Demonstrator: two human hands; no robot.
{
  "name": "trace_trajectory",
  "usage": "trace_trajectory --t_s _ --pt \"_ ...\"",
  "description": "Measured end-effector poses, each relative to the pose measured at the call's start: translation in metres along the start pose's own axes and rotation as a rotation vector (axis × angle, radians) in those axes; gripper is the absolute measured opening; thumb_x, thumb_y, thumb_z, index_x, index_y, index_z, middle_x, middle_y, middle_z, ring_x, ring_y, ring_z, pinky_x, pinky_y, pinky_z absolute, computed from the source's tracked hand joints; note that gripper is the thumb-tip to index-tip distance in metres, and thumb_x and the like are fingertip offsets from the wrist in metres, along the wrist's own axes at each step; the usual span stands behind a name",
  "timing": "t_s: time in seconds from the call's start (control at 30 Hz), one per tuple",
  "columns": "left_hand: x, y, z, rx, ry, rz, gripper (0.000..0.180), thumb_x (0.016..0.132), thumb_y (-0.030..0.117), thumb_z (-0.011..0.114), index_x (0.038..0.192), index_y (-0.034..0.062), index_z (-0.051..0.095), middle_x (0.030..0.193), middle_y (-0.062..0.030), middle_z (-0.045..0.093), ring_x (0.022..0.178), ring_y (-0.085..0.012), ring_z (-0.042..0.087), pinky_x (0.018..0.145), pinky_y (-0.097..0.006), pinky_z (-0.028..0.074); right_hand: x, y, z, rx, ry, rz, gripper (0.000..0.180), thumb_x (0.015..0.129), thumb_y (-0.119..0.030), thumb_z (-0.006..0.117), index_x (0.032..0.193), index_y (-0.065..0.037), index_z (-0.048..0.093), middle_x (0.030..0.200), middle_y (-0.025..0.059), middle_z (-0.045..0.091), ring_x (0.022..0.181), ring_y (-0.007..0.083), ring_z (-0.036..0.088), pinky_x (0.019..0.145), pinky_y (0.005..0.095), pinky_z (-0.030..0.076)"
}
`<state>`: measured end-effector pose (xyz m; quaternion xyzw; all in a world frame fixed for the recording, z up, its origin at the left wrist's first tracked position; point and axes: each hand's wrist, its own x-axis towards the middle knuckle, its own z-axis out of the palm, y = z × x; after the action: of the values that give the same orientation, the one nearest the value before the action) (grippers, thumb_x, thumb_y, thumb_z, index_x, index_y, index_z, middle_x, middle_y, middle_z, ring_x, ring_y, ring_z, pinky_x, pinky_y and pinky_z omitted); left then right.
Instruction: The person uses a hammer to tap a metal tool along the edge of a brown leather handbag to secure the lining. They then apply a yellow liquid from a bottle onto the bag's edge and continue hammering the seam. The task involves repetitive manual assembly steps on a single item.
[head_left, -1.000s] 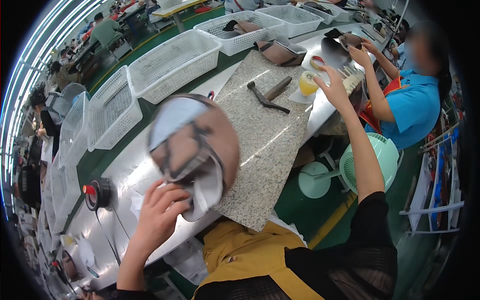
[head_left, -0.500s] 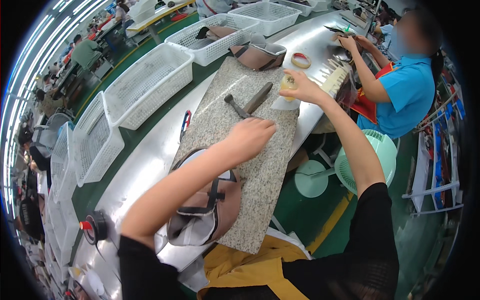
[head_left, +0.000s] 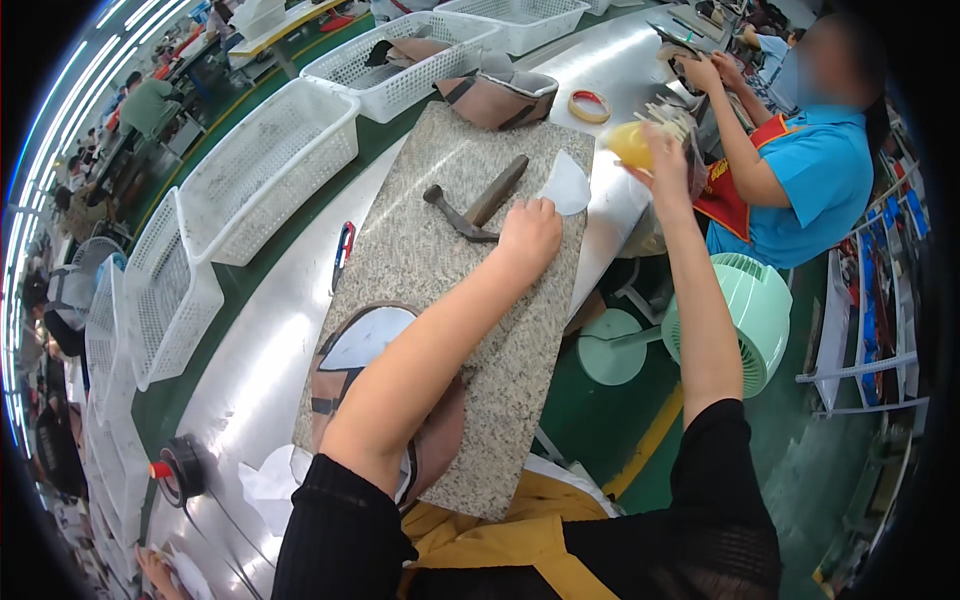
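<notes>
On the shiny table [head_left: 270, 320] lies a stone slab [head_left: 500, 370], maybe for its hard, flat top. I see the right hand [head_left: 664, 166] gripping a blurry yellow pot [head_left: 630, 146] beyond the slab's edge. The left hand [head_left: 530, 236] curls by the white piece [head_left: 568, 187] on the slab; whether it's pinching, I can't tell.

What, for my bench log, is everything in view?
Metal bench: 1, silver, under slab
Slab: 1, speckled grey, on bench
Hammer: 1, dark, on slab
Baskets: 5+, white, left and far
Workpieces: 3+, brown, slab and basket
Sheets: 2+, white, slab and bench
Tape: 1, yellow, far bench
Slim tool: 1, red-blue, left of slab
Reel: 1, black, lower left
Fan: 1, mint, right
Co-worker: 1, blue shirt, right
Background people: several, varied, upper left
Container: 1, yellow, right hand
Left hand: 1, bare, over slab
Right hand: 1, bare, gripping container
</notes>
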<state>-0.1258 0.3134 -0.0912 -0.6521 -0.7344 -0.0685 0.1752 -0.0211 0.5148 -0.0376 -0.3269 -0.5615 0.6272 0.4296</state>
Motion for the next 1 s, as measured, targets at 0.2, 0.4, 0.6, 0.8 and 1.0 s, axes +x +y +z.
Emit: trace_trajectory --t_s 0.2,0.4,0.6,0.8,1.0 --pt "0.001 -0.012 -0.031 -0.264 -0.192 -0.178 0.019 0.083 0.011 0.052 0.096 0.0015 0.061 0.101 -0.013 0.06 0.098 -0.0284 0.06 0.083 -0.04 0.049 -0.031 -0.035 -0.019 0.659 -0.221 0.085 0.043 0.093 -0.035 0.055 0.121 -0.004 0.05 0.117 0.0111 0.059 0.106 0.0264 0.059 0.088 0.0403 0.054" --pt "-0.112 -0.026 -0.149 -0.285 -0.196 -0.183 0.036 0.088 0.033 0.058 0.11 0.0051 0.059 0.106 -0.0148 0.061 0.098 -0.0321 0.059 0.082 -0.041 0.049 -0.091 -0.053 -0.03 0.587 -0.348 0.126 0.043 0.094 -0.035 0.053 0.125 -0.005 0.048 0.123 0.0113 0.056 0.112 0.0257 0.056 0.095 0.0429 0.049" --pt "-0.262 0.051 -0.247 -0.118 -0.322 -0.4 0.056 0.076 0.033 0.069 0.12 0.0034 0.053 0.114 -0.0131 0.056 0.105 -0.0287 0.055 0.083 -0.036 0.046 -0.141 -0.057 -0.012 0.375 -0.547 0.153 0.048 0.095 -0.033 0.052 0.132 -0.005 0.041 0.126 0.0124 0.053 0.115 0.0242 0.054 0.094 0.0428 0.05" --pt "-0.295 0.047 -0.236 -0.241 -0.291 -0.265 0.05 0.077 0.003 0.056 0.126 0.0042 0.047 0.131 -0.0113 0.047 0.121 -0.0282 0.046 0.096 -0.038 0.042 -0.212 -0.069 0.057 0.108 -0.748 0.061 0.056 0.09 -0.03 0.059 0.137 -0.006 0.038 0.117 0.011 0.052 0.109 0.02 0.055 0.092 0.036 0.048" --pt "-0.283 0.022 -0.245 -0.374 -0.356 -0.289 0.041 0.081 0.015 0.061 0.12 0.0045 0.054 0.127 -0.0097 0.052 0.119 -0.0274 0.048 0.095 -0.039 0.041 -0.249 -0.061 0.085 -0.28 -0.983 -0.288 0.061 0.081 -0.017 0.07 0.133 -0.006 0.041 0.114 0.0094 0.051 0.102 0.017 0.053 0.089 0.0287 0.045"
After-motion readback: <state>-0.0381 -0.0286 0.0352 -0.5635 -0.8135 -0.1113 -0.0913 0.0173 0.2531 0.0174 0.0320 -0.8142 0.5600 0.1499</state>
